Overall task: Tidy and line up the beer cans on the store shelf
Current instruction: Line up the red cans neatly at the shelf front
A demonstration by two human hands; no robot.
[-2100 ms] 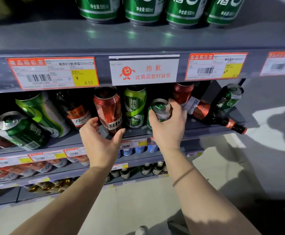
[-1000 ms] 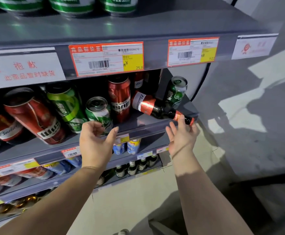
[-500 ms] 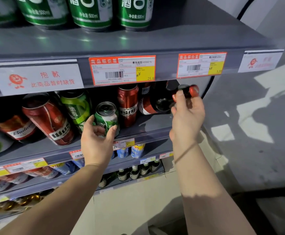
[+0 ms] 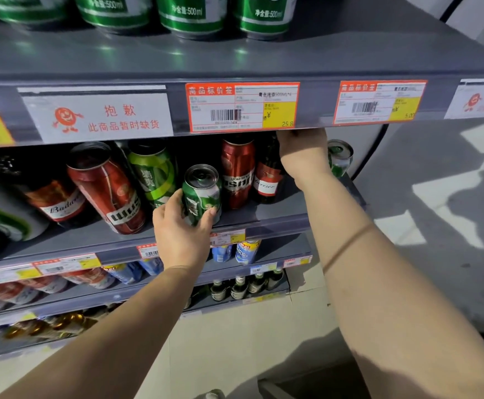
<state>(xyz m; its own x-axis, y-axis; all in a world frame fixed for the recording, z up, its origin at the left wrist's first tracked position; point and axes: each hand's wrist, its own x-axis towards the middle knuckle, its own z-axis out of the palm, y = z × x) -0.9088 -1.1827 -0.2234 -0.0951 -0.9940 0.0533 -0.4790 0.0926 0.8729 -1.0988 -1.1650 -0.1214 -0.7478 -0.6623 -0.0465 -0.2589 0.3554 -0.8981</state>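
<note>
Left hand (image 4: 181, 234) wrapped around short green can (image 4: 202, 194), upright near front lip of middle shelf (image 4: 275, 223). Right hand (image 4: 302, 151) reached deep under price rail (image 4: 242, 106), fingers hidden there, apparently on neck of dark bottle (image 4: 266, 174); grasp impossible to tell. Tall red can (image 4: 238, 174) upright between green can and bottle. Farther left, leaning red can (image 4: 107, 187) and lime-green can (image 4: 153, 172).

Grey shelving (image 4: 264, 61), sunlit pale floor (image 4: 451, 226)
</note>
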